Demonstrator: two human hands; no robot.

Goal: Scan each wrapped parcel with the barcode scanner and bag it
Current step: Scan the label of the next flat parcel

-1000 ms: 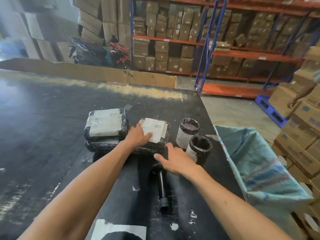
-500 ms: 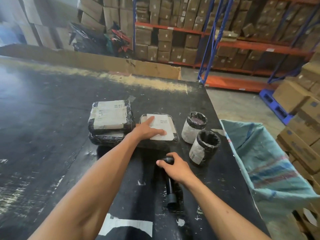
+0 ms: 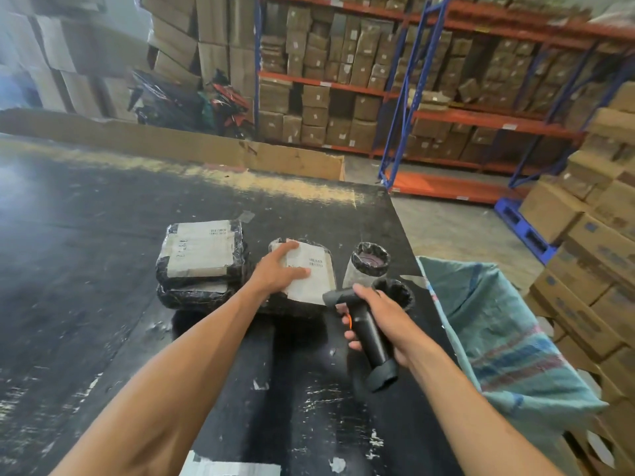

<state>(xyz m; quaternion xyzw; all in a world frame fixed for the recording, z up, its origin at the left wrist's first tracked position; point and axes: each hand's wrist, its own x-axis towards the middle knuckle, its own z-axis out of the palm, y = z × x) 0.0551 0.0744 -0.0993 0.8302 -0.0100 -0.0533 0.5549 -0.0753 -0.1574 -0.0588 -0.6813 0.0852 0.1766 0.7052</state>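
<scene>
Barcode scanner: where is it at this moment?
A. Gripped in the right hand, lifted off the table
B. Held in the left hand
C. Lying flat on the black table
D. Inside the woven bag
A: the right hand grips the barcode scanner by its handle above the table, head aimed toward the flat parcel under the left hand.
</scene>
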